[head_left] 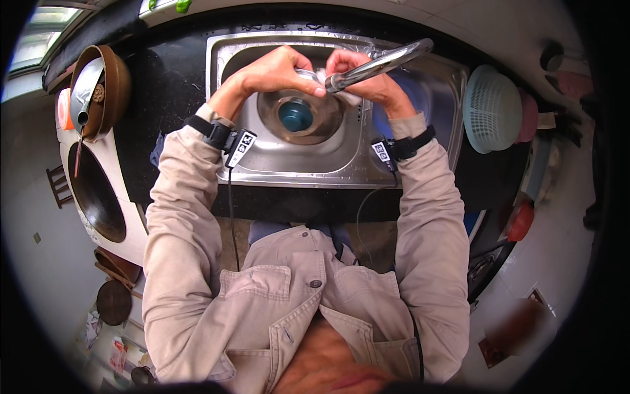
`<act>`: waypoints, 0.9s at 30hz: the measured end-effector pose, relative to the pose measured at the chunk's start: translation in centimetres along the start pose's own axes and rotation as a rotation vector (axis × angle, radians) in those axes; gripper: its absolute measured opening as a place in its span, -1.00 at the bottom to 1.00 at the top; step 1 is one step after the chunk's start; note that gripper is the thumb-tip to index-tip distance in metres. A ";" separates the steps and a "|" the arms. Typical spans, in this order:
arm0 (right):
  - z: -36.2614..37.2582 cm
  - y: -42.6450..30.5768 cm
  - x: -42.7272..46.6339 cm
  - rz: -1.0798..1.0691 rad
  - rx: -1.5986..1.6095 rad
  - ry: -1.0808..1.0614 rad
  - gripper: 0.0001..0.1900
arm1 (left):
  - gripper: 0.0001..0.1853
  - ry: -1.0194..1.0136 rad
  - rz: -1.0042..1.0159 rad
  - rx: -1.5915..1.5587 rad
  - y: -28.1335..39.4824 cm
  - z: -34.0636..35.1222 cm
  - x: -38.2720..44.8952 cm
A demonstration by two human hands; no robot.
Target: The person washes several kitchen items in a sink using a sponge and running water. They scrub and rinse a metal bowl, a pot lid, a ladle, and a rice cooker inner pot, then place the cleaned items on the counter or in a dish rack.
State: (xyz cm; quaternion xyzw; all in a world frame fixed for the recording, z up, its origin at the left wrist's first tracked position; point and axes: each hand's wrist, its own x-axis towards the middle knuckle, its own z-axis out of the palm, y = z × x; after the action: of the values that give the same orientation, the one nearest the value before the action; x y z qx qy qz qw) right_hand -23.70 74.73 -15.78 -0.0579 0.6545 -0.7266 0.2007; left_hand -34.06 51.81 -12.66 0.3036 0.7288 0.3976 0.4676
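Note:
My left hand (278,71) grips a clear, glass-like item (308,75) above the left bowl of a stainless steel sink (295,178). Close beside it, my right hand (362,79) holds a whitish cloth or sponge (352,98) against that item, partly hidden by the chrome faucet spout (381,65). Below both hands, a dark teal round object (295,116) sits in a round see-through lid or bowl (322,129) in the left bowl. A bluish basin (433,101) lies in the right bowl, partly covered by my right arm.
A pale green colander (485,108) and a pink container (528,115) stand right of the sink. At the left are a brown pot (118,83) with a metal ladle or scoop (91,88), and a large wok (96,192). The black counter edge (305,202) runs before my body.

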 end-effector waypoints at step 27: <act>1.7 2.8 -2.7 -0.041 0.266 0.157 -0.73 | -0.55 0.092 -0.083 -0.028 -1.3 1.7 -0.5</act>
State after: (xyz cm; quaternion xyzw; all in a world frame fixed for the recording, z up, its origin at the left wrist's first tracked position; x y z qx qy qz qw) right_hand -20.08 73.96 -17.80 0.0127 0.5649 -0.8131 0.1397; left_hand -32.44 51.27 -13.97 0.2481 0.7558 0.4014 0.4540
